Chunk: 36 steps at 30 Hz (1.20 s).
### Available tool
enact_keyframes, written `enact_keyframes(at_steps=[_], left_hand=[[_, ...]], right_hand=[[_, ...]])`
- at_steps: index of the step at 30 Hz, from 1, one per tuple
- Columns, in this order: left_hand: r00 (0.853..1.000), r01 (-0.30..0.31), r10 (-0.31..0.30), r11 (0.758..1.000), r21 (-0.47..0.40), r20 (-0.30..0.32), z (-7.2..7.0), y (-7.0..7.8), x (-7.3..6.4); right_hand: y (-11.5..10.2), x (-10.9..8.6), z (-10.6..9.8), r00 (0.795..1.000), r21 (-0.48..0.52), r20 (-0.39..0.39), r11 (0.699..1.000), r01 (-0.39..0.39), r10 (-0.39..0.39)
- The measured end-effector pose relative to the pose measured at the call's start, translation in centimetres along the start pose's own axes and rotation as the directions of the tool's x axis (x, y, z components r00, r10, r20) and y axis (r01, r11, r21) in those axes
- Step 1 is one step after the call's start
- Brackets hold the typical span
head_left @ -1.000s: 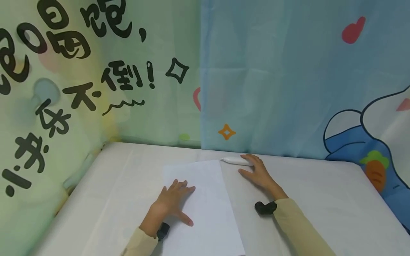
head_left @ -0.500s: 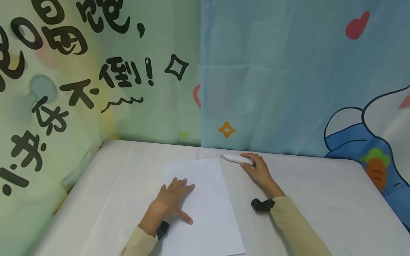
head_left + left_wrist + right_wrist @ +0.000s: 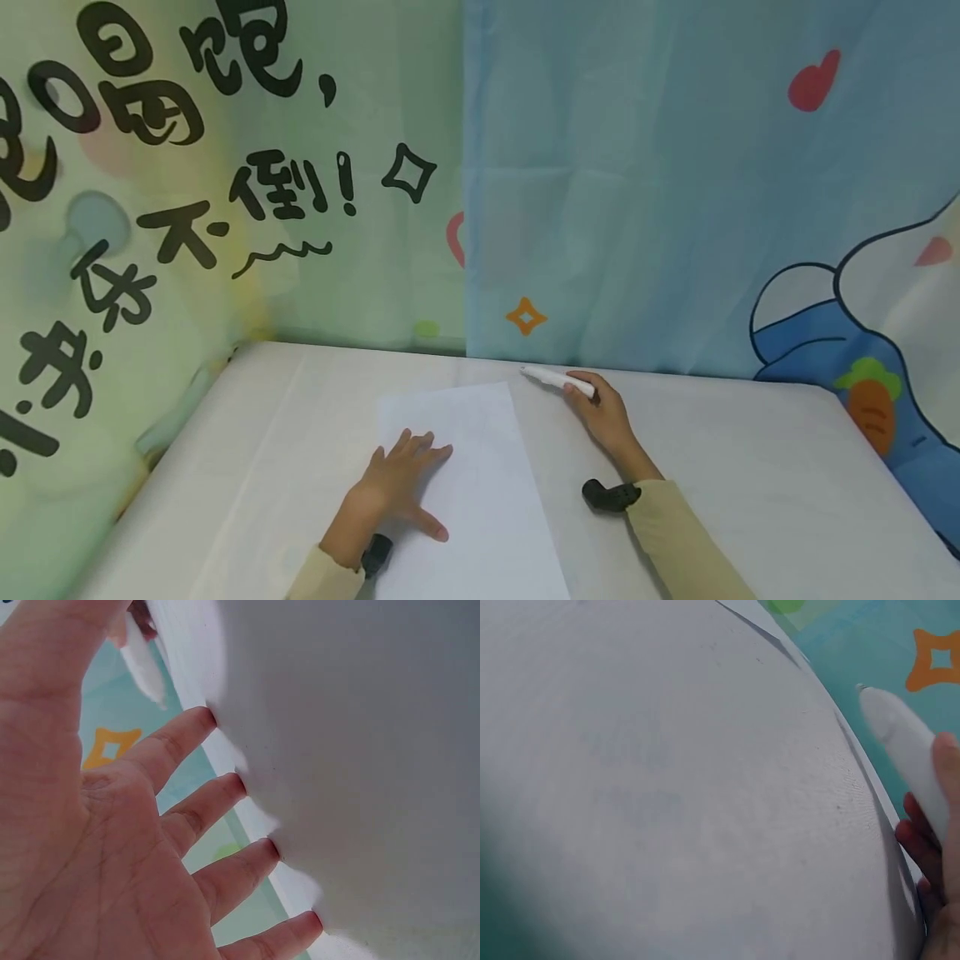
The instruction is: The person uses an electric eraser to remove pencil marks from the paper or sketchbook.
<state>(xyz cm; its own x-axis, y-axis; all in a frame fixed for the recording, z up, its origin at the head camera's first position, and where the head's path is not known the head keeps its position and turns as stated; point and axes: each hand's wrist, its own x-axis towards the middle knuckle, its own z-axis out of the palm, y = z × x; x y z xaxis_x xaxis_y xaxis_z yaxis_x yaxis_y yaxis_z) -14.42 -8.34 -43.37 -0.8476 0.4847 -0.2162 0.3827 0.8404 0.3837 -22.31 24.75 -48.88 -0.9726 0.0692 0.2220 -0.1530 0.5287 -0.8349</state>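
Observation:
My left hand (image 3: 386, 490) lies with spread, straight fingers on a white sheet of paper (image 3: 487, 492). Its fingertips (image 3: 259, 855) press the surface in the left wrist view. Beyond the sheet's upper right corner, my right hand (image 3: 607, 421) pinches a white pen-shaped tool (image 3: 551, 378) between thumb and fingers. The tool (image 3: 900, 735) has a thick, smooth body that narrows to a small tip, pointing away to the left. Its rear end is hidden in the hand. In the right wrist view, the other fingers curl below the tool.
A white-covered table (image 3: 262, 467) bears the sheet. Printed cloth backdrops stand close behind it, a blue one (image 3: 637, 208) with an orange star and a green one (image 3: 360, 283) with black lettering. Both wrists wear small black cameras, the right one (image 3: 611, 497) close over the table.
My right hand has closed its thumb and fingers round the white pen-shaped tool and tilted it, its rear end swinging towards me. The left hand has stayed on the paper.

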Motion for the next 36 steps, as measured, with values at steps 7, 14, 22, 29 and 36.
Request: enact_keyframes(at_steps=[7,14,22,29,36], left_hand=[[1.0,0.007,-0.007,1.0,-0.007,-0.006,-0.1,0.0,0.0],[1.0,0.015,-0.014,1.0,-0.019,0.021,0.4,0.2,-0.1],[1.0,0.017,-0.017,1.0,0.013,0.02,0.6,0.1,0.2],[1.0,0.02,-0.02,1.0,0.001,0.018,0.3,-0.1,0.3],[1.0,0.004,-0.003,1.0,-0.026,0.011,0.2,-0.3,0.2]], right_hand=[[-0.1,0.1,0.0,0.975,0.195,-0.181,0.976,-0.094,0.13],[0.2,-0.5,-1.0,0.904,0.637,-0.302,0.769,-0.044,0.303],[0.3,-1.2,-1.9,0.965,0.837,-0.148,0.547,0.007,0.215],[0.4,-1.0,-2.1,0.988,0.874,-0.046,0.484,-0.031,0.147],[0.4,-0.9,-2.5,0.99,0.851,0.07,0.51,-0.124,0.125]])
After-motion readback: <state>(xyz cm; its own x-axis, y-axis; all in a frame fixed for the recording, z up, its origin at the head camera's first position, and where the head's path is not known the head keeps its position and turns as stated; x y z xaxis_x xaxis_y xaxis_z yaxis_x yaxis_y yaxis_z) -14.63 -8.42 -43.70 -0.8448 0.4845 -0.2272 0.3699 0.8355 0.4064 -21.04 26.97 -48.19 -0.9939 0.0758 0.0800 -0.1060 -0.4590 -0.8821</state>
